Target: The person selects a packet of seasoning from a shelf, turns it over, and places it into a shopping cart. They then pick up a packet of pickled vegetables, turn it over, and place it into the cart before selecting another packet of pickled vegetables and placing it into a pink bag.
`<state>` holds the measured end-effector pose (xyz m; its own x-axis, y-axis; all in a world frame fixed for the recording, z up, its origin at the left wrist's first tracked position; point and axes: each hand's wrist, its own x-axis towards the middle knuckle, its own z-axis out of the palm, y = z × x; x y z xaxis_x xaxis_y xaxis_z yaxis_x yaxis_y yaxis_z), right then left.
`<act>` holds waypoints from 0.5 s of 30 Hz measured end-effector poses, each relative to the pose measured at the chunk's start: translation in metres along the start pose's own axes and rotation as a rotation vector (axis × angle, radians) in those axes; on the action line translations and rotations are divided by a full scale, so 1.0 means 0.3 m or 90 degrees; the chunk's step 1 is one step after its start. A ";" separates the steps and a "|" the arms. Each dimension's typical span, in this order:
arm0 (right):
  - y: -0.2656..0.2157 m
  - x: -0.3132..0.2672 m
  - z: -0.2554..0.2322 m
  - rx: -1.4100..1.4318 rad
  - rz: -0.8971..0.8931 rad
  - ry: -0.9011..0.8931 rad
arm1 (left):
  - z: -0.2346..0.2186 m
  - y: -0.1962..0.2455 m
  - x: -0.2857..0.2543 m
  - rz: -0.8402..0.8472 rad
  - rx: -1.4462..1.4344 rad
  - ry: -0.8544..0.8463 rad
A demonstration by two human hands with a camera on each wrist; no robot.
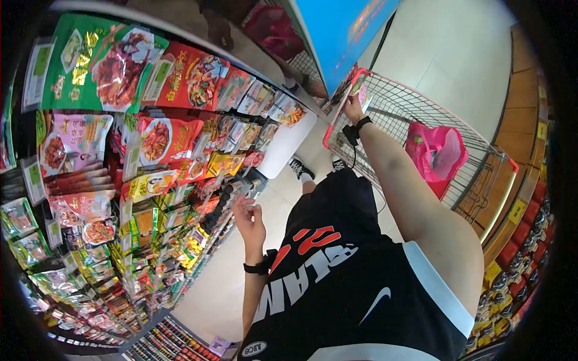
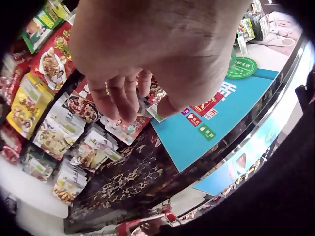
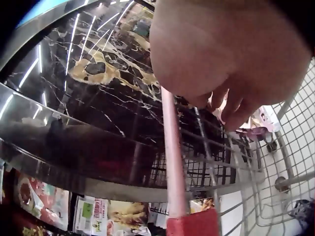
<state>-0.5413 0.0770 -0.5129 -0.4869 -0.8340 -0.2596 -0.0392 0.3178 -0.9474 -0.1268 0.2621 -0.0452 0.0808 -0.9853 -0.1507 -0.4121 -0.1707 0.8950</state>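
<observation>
My right hand (image 1: 354, 110) reaches over the near corner of a wire shopping cart (image 1: 415, 96). Its fingers grip a small pink and white packet (image 3: 263, 120), partly hidden behind them in the right wrist view. The cart's pink rail (image 3: 173, 152) runs beside this hand. My left hand (image 1: 248, 216) is raised in front of the shelf side, its fingers loosely bent and holding nothing. In the left wrist view the same left hand (image 2: 147, 64) hangs in front of hanging food packets (image 2: 93, 147).
A bright pink bag (image 1: 436, 153) sits in the cart. Shelves of hanging packets (image 1: 96, 144) line the left. A blue sign panel (image 1: 337, 30) stands ahead beside a dark marbled pillar (image 2: 118, 182). Wooden shelving (image 1: 519, 132) with jars runs along the right.
</observation>
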 end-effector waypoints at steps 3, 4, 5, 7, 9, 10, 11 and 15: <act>-0.173 -0.059 -0.001 0.018 0.014 0.026 | 0.007 0.019 -0.006 -0.029 0.032 -0.015; -0.181 -0.059 0.003 0.110 0.080 0.023 | 0.010 0.016 -0.003 -0.023 0.026 -0.023; -0.189 -0.058 0.002 0.201 0.146 0.020 | 0.011 0.006 -0.002 -0.019 0.020 -0.030; -0.340 -0.096 -0.039 0.349 0.259 0.014 | 0.025 0.011 0.005 -0.010 0.014 -0.043; -0.344 -0.073 -0.056 0.256 0.286 0.003 | 0.035 0.014 0.015 -0.006 0.028 -0.064; -0.346 -0.072 -0.066 0.210 0.300 -0.001 | 0.041 0.019 0.022 -0.004 0.036 -0.077; -0.349 -0.073 -0.064 0.191 0.298 0.007 | 0.051 0.030 0.025 -0.005 0.044 -0.080; -0.116 0.008 -0.038 0.284 0.338 0.065 | 0.074 0.048 0.051 -0.011 0.045 -0.116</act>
<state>-0.5511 0.0691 -0.4782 -0.4216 -0.5634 -0.7105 0.5783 0.4365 -0.6893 -0.1516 0.2442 -0.0441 -0.0740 -0.9668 -0.2446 -0.4751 -0.1815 0.8610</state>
